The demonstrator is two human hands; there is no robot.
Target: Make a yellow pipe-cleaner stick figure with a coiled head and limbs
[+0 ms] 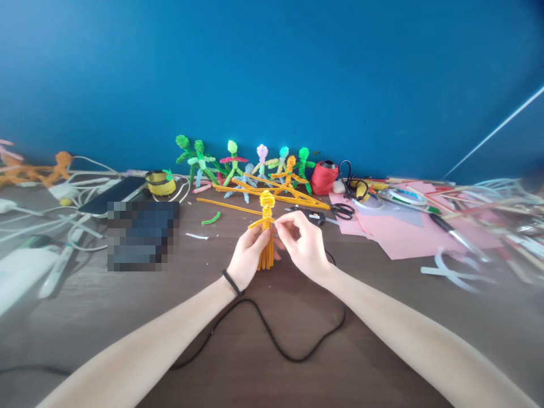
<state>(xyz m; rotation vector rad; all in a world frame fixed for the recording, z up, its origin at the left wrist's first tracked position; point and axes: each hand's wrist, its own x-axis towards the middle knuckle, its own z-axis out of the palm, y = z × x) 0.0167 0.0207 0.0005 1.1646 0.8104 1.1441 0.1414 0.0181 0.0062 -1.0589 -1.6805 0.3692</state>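
An orange pipe-cleaner figure [267, 211] stands upright over the middle of the table, with a coiled head and a bundle of straight stems hanging below. My left hand [247, 255] is closed around its body from the left, the thumb across the stems. On the other side my right hand [302, 241] pinches an orange stem at the figure's right side, thumb and forefinger together. A short orange stem sticks out to the left above my left thumb. Loose orange pipe cleaners [229, 205] lie just behind the figure.
Finished pipe-cleaner figures [232, 161] lean along the blue wall. Scissors [342, 211], a red spool [324, 178] and pink paper [408, 238] lie to the right. A phone [113, 195], a pixelated dark object [144, 235] and white cables occupy the left. A black cord [276, 340] curves across the front.
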